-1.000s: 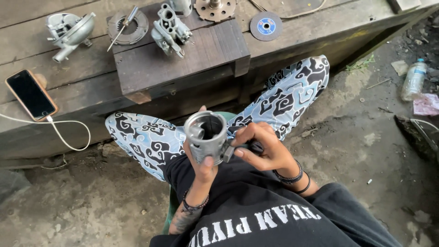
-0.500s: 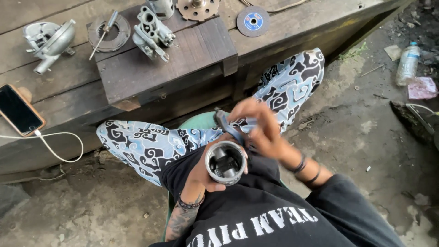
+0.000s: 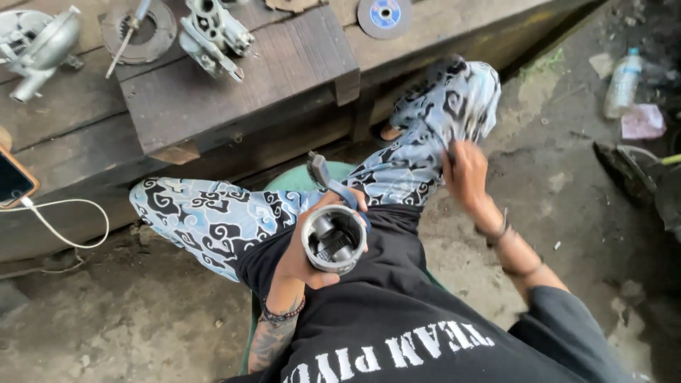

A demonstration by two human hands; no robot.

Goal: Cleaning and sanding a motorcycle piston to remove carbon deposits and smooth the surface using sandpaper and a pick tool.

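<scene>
Left hand: the left hand (image 3: 301,259) is wrapped around a metal piston (image 3: 334,240), fingers curled about its skirt and the thumb across the near side, held in front of the lap
Piston: hollow grey cylinder, open end turned up toward the camera, so the inner bosses show as dark shapes inside
Tool with the piston: a slim dark tool with blue grips (image 3: 328,181) sticks up and away from the piston's far side, pinned by the same fingers; its exact kind cannot be told
Right hand: the right hand (image 3: 466,172) lies against the raised right knee on the patterned trousers (image 3: 213,216), blurred; fingers look bent and loose, and whether it holds anything cannot be told
Wrists: dark bracelets on both
Seat: a green stool (image 3: 298,177) edge shows between the legs
Workbench: a wooden bench (image 3: 284,64) stands just beyond the knees
On the bench: a grey engine part (image 3: 213,32), a round cutting disc (image 3: 384,14), a metal housing (image 3: 35,46) at far left
Left edge: a phone (image 3: 13,181) with a white cable (image 3: 64,230)
Ground at right: a plastic bottle (image 3: 623,84), well apart from both hands
</scene>
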